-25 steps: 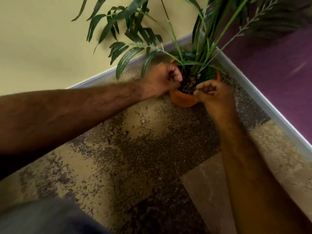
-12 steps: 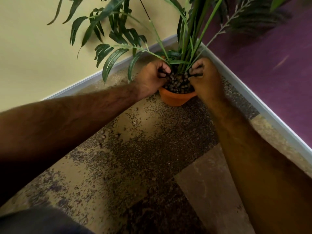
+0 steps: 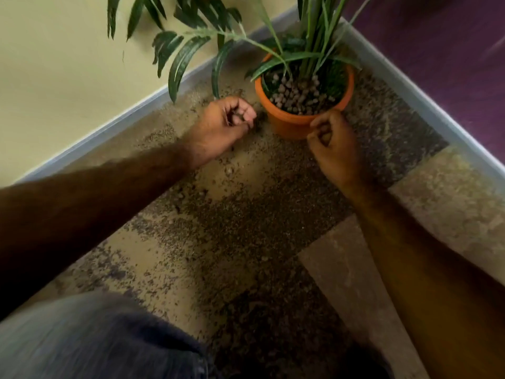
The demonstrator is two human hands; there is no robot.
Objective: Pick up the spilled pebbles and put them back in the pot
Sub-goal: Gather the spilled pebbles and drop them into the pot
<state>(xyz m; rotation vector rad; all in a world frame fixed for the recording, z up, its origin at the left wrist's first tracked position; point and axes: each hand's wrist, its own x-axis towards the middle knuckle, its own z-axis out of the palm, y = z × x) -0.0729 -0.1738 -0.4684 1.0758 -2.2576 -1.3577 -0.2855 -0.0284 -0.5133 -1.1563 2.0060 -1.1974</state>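
On the speckled carpet (image 3: 246, 214), loose pebbles (image 3: 228, 170) lie just behind the left hand (image 3: 228, 123), nearer than the right hand (image 3: 332, 140); both have fingers curled, contents unclear, beside the pot (image 3: 289, 124).

A green palm plant (image 3: 308, 45) stands in a room corner. Left of the plant is a cream wall (image 3: 54, 64); right of it, a purple wall (image 3: 451, 50). Pale baseboards (image 3: 114, 127) run below both. Mottled tan-and-dark carpet (image 3: 232, 228) lies before the plant.
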